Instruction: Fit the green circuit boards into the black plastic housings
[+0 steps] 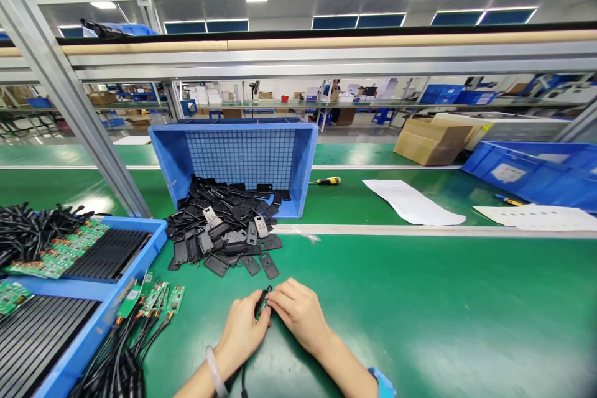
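Observation:
At the front of the green bench, my left hand (241,326) is closed round a small black plastic case (259,307) with a green circuit board (264,302) showing in it. My right hand (301,314) has its fingertips pressed together at the right side of the board; the fingers partly hide it. A black cable (244,379) comes out below my left hand. Just beyond my hands lies a heap of black plastic case parts (228,224), a few of them grey, spilling from a tipped blue crate (233,129). To the left lie several green boards with black cables (158,298).
A blue divided tray (140,267) with boards and cables stands at the left. Behind are a screwdriver (329,181), paper sheets (413,202), a cardboard box (429,140) and a blue bin (532,168). A metal post (88,99) rises at the left.

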